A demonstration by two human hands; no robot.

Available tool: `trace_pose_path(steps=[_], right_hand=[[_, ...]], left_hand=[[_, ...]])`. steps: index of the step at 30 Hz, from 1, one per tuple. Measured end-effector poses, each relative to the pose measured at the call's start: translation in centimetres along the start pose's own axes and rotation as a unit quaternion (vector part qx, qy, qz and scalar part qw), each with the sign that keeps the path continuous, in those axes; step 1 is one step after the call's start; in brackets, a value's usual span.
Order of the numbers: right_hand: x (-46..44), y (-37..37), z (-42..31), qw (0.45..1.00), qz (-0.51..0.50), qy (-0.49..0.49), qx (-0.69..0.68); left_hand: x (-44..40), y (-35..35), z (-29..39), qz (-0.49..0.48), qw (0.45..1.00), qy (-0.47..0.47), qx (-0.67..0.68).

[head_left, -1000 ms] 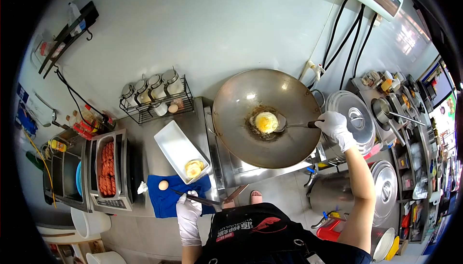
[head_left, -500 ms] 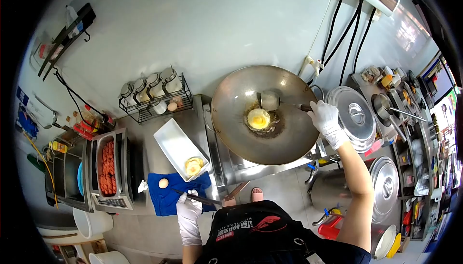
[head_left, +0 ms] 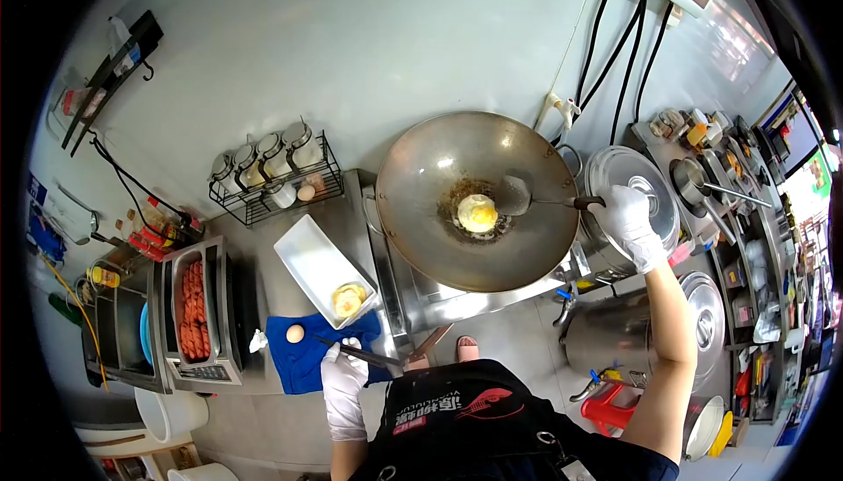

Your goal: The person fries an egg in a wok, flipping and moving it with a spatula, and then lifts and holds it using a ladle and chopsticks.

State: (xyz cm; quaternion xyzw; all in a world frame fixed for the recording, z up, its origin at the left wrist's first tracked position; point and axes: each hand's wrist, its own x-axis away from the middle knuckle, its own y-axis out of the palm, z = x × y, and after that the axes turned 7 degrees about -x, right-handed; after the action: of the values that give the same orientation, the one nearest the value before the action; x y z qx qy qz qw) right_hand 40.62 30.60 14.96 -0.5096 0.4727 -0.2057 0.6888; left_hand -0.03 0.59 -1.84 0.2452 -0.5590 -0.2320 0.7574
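Observation:
My right hand (head_left: 630, 222), in a white glove, is closed round the wooden handle of a spatula (head_left: 514, 196). The spatula's metal blade is inside a large wok (head_left: 421, 239), just right of a fried egg (head_left: 477, 213) on the wok's oily bottom. My left hand (head_left: 344, 368), also gloved, is closed on a long dark utensil (head_left: 378, 359), whose kind I cannot make out. That hand is over the edge of a blue cloth (head_left: 294, 367). A whole egg (head_left: 295, 333) rests on the cloth. Nearby, a white tray (head_left: 309, 248) contains fried egg.
A wire rack (head_left: 255, 209) with several lidded jars stands against the wall. At left is a metal container of reddish food (head_left: 193, 310). Large lidded pots (head_left: 702, 327) stand on the right. A red stool (head_left: 606, 411) is low at the right.
My right hand has drawn the spatula rightward, away from the fried egg. The egg shows more white and browned patches on its top. My left hand keeps its hold on the dark utensil.

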Motion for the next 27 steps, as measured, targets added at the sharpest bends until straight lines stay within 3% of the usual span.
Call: trace_pose_path(steps=[14,21,27], right_hand=[[-0.8,-1.2,-0.5,0.987,-0.148,0.056,0.000],[-1.7,-1.8,-1.0,0.973,-0.216,0.082,0.017],[-1.6,-1.8,-0.5,0.968,-0.230,0.101,0.021]], left_hand=[[-0.2,-1.6,0.7,-0.039,0.999,-0.018,0.001],[-0.4,-1.9,0.6,-0.003,1.000,0.005,-0.020],[0.3,-0.7,0.5,-0.015,1.000,-0.006,-0.025]])
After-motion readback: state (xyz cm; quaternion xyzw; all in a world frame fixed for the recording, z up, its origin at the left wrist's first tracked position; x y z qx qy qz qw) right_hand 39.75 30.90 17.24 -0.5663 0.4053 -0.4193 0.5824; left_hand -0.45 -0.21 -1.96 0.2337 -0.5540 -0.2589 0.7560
